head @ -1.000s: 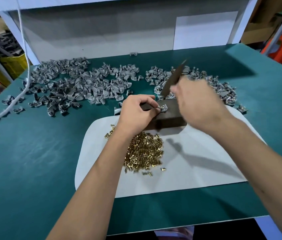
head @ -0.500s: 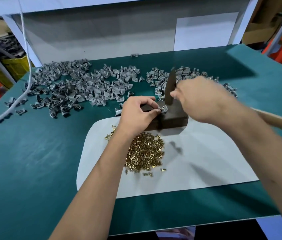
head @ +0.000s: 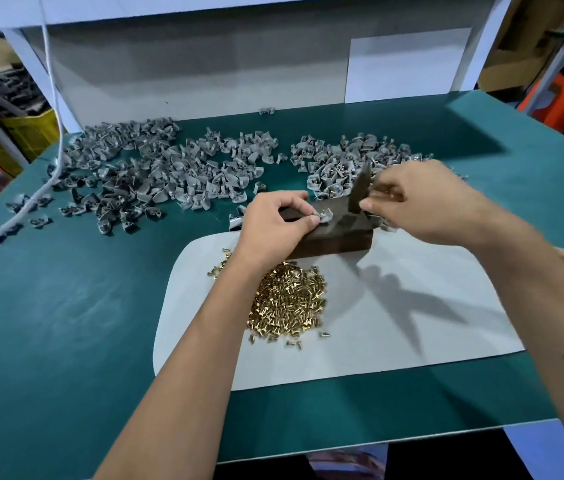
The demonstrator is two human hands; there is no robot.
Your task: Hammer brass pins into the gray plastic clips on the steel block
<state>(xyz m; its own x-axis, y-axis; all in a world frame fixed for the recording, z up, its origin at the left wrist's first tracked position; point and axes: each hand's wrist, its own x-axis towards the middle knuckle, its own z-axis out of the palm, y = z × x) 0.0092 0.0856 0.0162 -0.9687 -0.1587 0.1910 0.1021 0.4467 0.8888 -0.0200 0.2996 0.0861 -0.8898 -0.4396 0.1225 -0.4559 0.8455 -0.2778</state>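
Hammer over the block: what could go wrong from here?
1. The left hand pinches the gray clip on the steel block, close to the hammer head; a stray blow could hit a finger.
2. The right hand holds the hammer near its head, perhaps limiting control.

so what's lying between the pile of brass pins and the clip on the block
In the head view, the left hand and its wrist lie across that stretch, pinching the gray clip on the steel block, above the brass pins.

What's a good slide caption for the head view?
Left hand steadies a gray clip on the steel block; right hand holds the hammer.
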